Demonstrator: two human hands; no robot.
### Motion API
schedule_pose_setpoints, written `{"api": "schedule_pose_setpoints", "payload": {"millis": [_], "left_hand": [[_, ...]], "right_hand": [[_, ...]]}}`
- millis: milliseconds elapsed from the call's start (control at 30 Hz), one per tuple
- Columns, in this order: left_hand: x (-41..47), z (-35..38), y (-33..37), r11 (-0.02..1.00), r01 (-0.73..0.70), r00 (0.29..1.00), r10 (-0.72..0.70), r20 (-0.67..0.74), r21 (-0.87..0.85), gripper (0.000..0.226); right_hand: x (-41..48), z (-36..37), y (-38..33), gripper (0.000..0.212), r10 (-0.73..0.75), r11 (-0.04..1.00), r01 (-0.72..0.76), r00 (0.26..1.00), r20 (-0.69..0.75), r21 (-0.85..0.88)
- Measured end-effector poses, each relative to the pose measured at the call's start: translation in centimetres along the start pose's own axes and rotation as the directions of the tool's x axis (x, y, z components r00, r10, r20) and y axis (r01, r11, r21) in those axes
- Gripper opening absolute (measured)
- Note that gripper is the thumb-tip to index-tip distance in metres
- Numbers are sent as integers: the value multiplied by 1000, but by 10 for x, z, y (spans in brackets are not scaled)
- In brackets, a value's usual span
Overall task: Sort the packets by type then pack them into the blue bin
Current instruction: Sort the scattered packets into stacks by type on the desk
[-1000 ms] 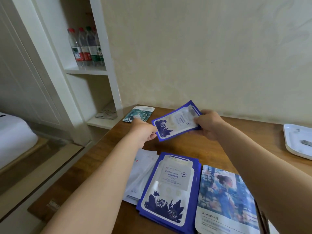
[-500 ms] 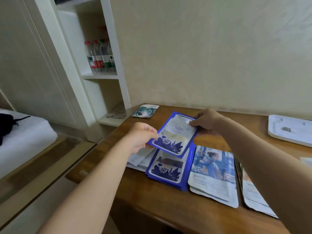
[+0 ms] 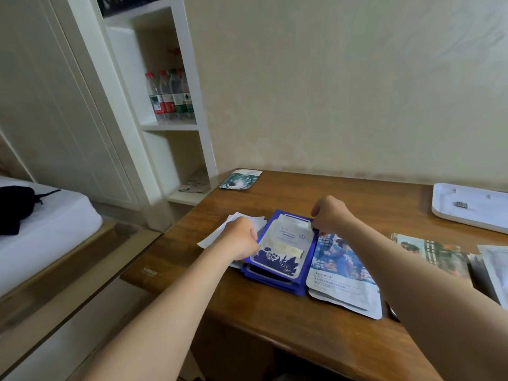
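A blue-and-white packet [image 3: 283, 244] lies on top of a stack of matching blue packets on the wooden table [image 3: 275, 309]. My left hand [image 3: 239, 237] pinches its left edge and my right hand [image 3: 330, 214] pinches its top right corner. Beside the stack on the right lies a pile of packets printed with a figure in blue [image 3: 342, 273]. White packets [image 3: 233, 224] lie left of the stack, partly under my left hand. A teal packet [image 3: 240, 179] sits alone at the table's far left corner. No blue bin is in view.
More packets [image 3: 434, 253] lie at the table's right edge. A white tray [image 3: 470, 206] stands at the back right. White shelves with water bottles [image 3: 170, 96] stand left of the table, and a bed [image 3: 41, 224] lies further left.
Both hands have brought the blue packet down from the air onto the blue stack. The camera view has shifted back and down.
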State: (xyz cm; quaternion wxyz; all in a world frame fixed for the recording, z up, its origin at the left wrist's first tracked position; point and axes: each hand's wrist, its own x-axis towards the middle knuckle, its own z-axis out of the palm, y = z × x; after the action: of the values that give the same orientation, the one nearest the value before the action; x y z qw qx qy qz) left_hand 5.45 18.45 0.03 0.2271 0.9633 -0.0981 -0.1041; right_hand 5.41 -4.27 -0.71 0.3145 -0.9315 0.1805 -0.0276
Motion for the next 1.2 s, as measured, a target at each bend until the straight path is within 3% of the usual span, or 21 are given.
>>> {"api": "schedule_pose_setpoints", "payload": {"millis": [100, 200, 300, 400, 500, 633, 733, 867, 1200], "left_hand": [[1, -2, 1, 998, -8, 1000, 8, -8, 54, 3], [5, -12, -1, 999, -5, 994, 9, -110, 38, 13], [10, -29, -14, 993, -18, 972, 45, -231, 118, 5], [18, -34, -38, 974, 24, 977, 25, -213, 225, 31], [23, -28, -56, 975, 130, 987, -110, -117, 179, 57], [24, -17, -62, 976, 174, 981, -161, -108, 133, 37], [25, -16, -60, 974, 193, 974, -176, -145, 120, 23], [25, -19, -60, 972, 203, 968, -182, -174, 116, 18], [39, -24, -67, 981, 191, 964, -181, -193, 30, 24]], "right_hand": [[2, 2, 3, 18, -14, 999, 13, 1000, -2, -47], [5, 1, 3, 18, -35, 995, 33, 999, -28, -89], [6, 0, -3, 24, -80, 987, 74, 996, -39, -144], [2, 4, -14, 26, -157, 951, 136, 986, -55, -276], [-5, 15, -28, 29, -307, 884, 262, 950, -58, -387], [-12, 39, -54, 31, -358, 897, 375, 927, 112, -235], [-15, 54, -70, 31, -272, 962, 274, 950, 152, 7], [-14, 64, -79, 26, -138, 970, 97, 975, 173, 224], [-4, 64, -78, 24, -124, 968, 102, 989, 85, 229]]}}
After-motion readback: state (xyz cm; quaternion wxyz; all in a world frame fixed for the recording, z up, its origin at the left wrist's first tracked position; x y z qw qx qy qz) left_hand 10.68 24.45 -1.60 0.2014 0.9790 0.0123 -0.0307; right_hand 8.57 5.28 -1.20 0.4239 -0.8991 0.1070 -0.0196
